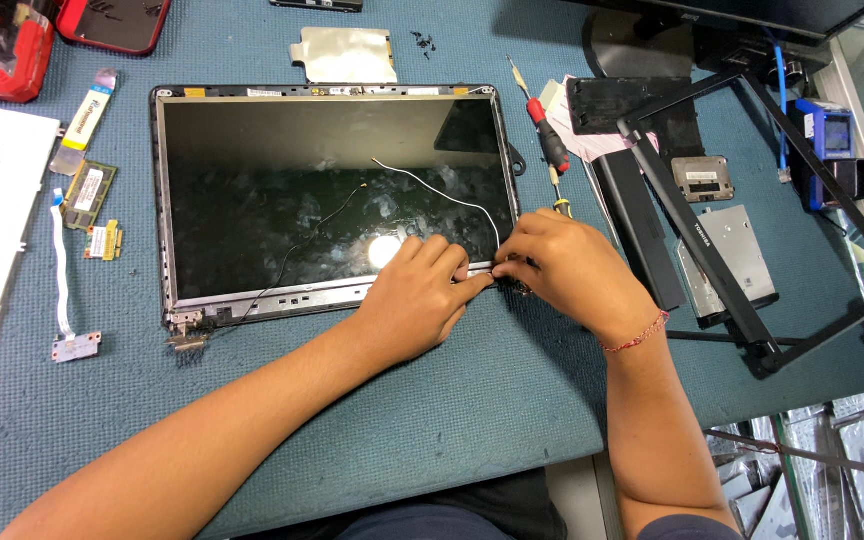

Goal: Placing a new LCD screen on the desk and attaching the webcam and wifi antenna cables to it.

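Note:
A bare laptop screen panel (302, 190) lies flat on the blue mat, its dark glass facing up. A thin white wire (442, 192) and a thin black wire (297, 255) run loose across it. My left hand (414, 300) rests on the panel's near right edge, its fingertips pressing the bottom frame strip. My right hand (562, 265) sits at the near right corner, fingers pinched together on the wire end or a small part there; what it grips is hidden. The two hands' fingertips almost touch.
Beside the panel's right edge lie a red-handled screwdriver (552, 140), a black bezel frame (752, 230), a long black battery, a silver drive (742, 260) and a small cover plate. At left are memory modules (90, 190), a ribbon cable (60, 280), white paper and red cases.

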